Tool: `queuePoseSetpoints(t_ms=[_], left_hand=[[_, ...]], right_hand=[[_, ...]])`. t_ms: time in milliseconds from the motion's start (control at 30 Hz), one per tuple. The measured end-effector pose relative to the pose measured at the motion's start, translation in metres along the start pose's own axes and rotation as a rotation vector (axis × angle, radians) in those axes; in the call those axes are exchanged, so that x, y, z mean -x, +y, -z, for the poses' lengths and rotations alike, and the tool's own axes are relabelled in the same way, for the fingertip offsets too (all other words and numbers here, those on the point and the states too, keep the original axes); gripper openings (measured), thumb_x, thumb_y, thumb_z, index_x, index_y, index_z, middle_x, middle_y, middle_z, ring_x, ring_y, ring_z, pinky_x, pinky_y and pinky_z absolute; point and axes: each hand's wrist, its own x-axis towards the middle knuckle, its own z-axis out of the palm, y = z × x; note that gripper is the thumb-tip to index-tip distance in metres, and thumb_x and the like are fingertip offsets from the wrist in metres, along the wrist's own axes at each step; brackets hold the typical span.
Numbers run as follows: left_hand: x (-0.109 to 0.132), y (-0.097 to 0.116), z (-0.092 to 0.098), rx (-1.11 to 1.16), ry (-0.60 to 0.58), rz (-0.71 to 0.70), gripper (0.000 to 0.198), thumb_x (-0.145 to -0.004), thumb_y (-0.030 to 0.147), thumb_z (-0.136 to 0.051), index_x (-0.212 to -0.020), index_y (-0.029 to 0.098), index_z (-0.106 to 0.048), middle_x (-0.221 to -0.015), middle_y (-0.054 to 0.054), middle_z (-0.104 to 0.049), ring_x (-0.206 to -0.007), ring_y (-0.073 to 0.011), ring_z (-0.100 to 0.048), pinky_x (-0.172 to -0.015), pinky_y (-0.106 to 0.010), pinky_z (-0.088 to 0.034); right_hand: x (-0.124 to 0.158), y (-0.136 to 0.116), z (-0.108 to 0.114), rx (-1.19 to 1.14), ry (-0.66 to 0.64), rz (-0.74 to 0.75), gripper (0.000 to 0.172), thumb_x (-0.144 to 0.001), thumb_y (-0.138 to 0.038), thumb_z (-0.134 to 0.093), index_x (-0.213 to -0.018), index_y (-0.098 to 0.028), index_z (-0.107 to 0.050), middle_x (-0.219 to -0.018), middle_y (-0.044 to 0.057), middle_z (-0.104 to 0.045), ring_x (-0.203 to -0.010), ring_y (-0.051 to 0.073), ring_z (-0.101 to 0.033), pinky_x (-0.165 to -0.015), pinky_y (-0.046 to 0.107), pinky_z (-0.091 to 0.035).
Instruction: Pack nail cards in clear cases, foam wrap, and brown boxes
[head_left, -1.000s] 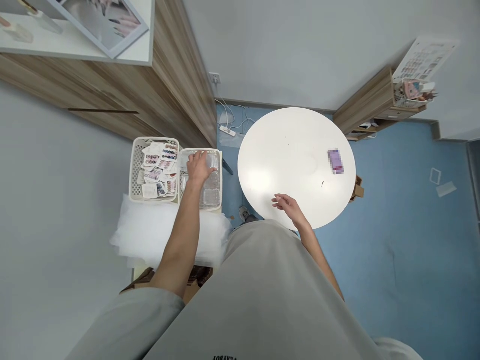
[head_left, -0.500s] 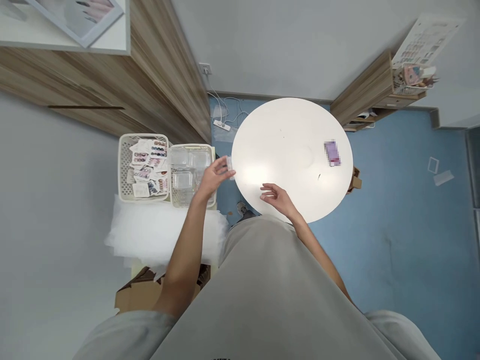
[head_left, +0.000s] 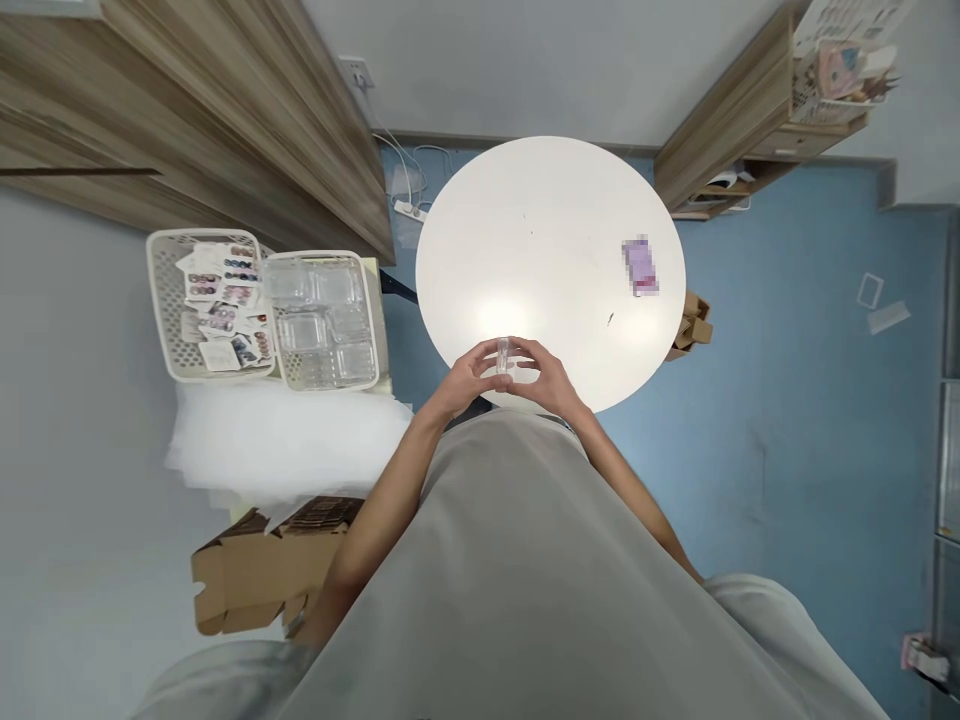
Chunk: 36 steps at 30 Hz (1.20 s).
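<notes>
Since half a second ago, our left hand (head_left: 469,382) has carried the clear box (head_left: 502,357) from the table's left edge to its near edge. Our right hand (head_left: 551,382) meets it there, so both now pinch the box between thumbs and fingers. Beyond them, the table (head_left: 555,190) stretches to its far rim; a blurred purple pack (head_left: 640,266) lies near the right rim. Left, a strip of floor (head_left: 405,340) separates table and basket (head_left: 371,325).

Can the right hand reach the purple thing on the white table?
Probably yes, with a stretch: nothing stands between the right hand and the purple thing, though that hand's fingers are at the clear box.
</notes>
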Motion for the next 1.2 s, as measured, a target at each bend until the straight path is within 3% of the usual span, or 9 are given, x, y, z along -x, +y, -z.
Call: queuePoseSetpoints(t_ms=[333, 567, 767, 933, 1067, 1200], left_hand=[[0.005, -0.016, -0.034, -0.047, 0.103, 0.031, 0.070, -0.077, 0.052, -0.100, -0.137, 0.027, -0.075, -0.151, -0.015, -0.071, -0.148, -0.0428, -0.061, -0.114, -0.056, -0.057], [0.011, -0.029, -0.047, 0.045, 0.125, 0.028, 0.072, -0.075, 0.055, -0.102, -0.136, 0.026, -0.077, -0.149, -0.016, -0.073, -0.147, -0.0439, -0.063, -0.114, -0.057, -0.058], [0.018, -0.039, -0.042, 0.192, 0.062, 0.107, 0.085, -0.071, 0.062, -0.103, -0.143, 0.023, -0.077, -0.144, -0.019, -0.076, -0.144, -0.0468, -0.066, -0.119, -0.062, -0.055], [0.026, -0.023, -0.028, 0.326, -0.001, 0.119, 0.081, -0.082, 0.060, -0.096, -0.153, 0.029, -0.071, -0.156, -0.019, -0.069, -0.150, -0.0460, -0.062, -0.118, -0.064, -0.056], [0.027, -0.008, -0.018, 0.328, 0.008, 0.073, 0.066, -0.086, 0.051, -0.094, -0.146, 0.028, -0.075, -0.159, -0.016, -0.068, -0.150, -0.0432, -0.063, -0.123, -0.061, -0.052], [0.021, -0.003, -0.018, 0.193, 0.127, 0.052, 0.057, -0.086, 0.054, -0.094, -0.132, 0.022, -0.081, -0.138, -0.016, -0.080, -0.132, -0.0355, -0.073, -0.115, -0.051, -0.055]], right_hand=[[0.010, 0.017, 0.030, -0.158, -0.133, -0.157, 0.075, -0.072, -0.037, -0.103, -0.141, -0.032, -0.073, -0.145, 0.006, -0.076, -0.137, 0.034, -0.074, -0.105, 0.050, -0.069], [0.012, 0.026, 0.049, -0.187, -0.227, -0.232, 0.084, -0.066, -0.040, -0.107, -0.142, -0.031, -0.073, -0.150, 0.010, -0.070, -0.142, 0.043, -0.070, -0.094, 0.049, -0.074], [0.010, 0.022, 0.064, -0.205, -0.338, -0.241, 0.082, -0.068, -0.043, -0.107, -0.142, -0.029, -0.075, -0.145, 0.011, -0.075, -0.133, 0.038, -0.076, -0.097, 0.048, -0.073], [0.001, 0.015, 0.079, -0.294, -0.437, -0.206, 0.072, -0.082, -0.053, -0.097, -0.146, -0.029, -0.075, -0.140, 0.010, -0.079, -0.126, 0.034, -0.079, -0.101, 0.048, -0.070], [-0.009, 0.004, 0.085, -0.322, -0.393, -0.143, 0.054, -0.097, -0.068, -0.080, -0.131, -0.027, -0.081, -0.143, 0.009, -0.078, -0.122, 0.030, -0.080, -0.099, 0.042, -0.067], [-0.020, -0.010, 0.078, -0.246, -0.302, -0.151, 0.059, -0.102, -0.078, -0.066, -0.112, -0.023, -0.083, -0.133, 0.010, -0.081, -0.095, 0.023, -0.083, -0.081, 0.033, -0.065]])
